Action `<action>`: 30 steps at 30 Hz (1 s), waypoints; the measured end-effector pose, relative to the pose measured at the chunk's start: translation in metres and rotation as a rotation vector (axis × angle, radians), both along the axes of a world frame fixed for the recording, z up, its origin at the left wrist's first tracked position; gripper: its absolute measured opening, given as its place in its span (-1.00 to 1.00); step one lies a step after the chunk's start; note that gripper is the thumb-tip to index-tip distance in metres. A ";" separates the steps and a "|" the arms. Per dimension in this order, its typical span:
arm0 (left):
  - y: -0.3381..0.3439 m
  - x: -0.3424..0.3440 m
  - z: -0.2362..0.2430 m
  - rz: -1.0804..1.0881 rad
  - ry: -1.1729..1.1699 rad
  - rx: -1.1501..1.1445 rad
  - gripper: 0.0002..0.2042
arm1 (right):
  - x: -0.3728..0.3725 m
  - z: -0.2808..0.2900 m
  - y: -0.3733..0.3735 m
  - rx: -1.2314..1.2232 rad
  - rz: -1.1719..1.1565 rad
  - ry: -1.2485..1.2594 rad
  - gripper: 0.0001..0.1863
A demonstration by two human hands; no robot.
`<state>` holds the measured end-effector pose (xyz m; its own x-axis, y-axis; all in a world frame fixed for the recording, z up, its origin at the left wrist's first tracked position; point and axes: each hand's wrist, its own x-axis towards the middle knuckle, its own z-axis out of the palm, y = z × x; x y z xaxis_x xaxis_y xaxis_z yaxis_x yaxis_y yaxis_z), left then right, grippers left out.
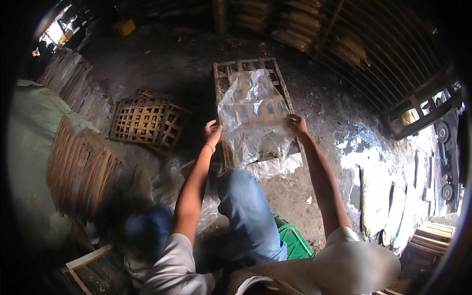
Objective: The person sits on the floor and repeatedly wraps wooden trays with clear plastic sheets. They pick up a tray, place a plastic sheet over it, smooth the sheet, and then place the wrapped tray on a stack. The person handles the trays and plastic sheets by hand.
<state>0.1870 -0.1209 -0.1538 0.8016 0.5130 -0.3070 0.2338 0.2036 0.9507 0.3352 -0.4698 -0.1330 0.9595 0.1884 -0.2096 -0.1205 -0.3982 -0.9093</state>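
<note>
A clear plastic sheet is stretched out in front of me between my two hands. My left hand pinches its left edge, and my right hand grips its right edge. Beneath the sheet lies a long wooden lattice frame, whose slats show through the plastic and past its far end. The sheet's near part hangs crumpled close to my knee. Whether it is a bag or a single layer I cannot tell.
Woven slatted panels lie on the floor to the left. Stacked wooden slats lean nearer, beside a green tarp. A green plastic crate is by my leg. Slatted racks rise at the far right, and pale sacks lie below them.
</note>
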 end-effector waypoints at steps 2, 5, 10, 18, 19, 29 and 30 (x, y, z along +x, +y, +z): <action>0.006 0.003 -0.017 0.043 -0.035 0.174 -0.47 | 0.002 -0.004 0.009 -0.065 0.002 -0.103 -0.74; 0.007 0.018 -0.023 0.076 -0.059 0.651 -0.40 | -0.003 -0.002 0.016 -0.126 -0.004 -0.172 -0.75; 0.000 0.064 0.026 0.043 -0.285 0.952 -0.50 | -0.020 0.018 0.023 -0.122 0.001 -0.151 -0.74; 0.028 0.152 0.038 -0.456 0.197 1.213 -0.54 | -0.034 0.020 0.012 -0.268 0.183 -0.336 -0.75; 0.025 0.164 0.028 -0.497 0.235 1.215 -0.52 | -0.034 0.018 0.006 -0.291 0.172 -0.335 -0.75; 0.051 0.200 -0.021 -0.217 0.058 0.812 -0.26 | -0.023 0.004 0.012 -0.128 0.069 -0.344 -0.69; 0.054 0.199 -0.021 -0.249 0.086 0.869 -0.24 | -0.023 0.005 0.015 -0.116 0.056 -0.330 -0.68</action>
<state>0.3856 -0.0669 -0.1744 0.9127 0.4062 0.0436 0.2518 -0.6434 0.7229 0.3125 -0.4550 -0.1283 0.9680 0.2353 0.0866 0.1968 -0.4988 -0.8441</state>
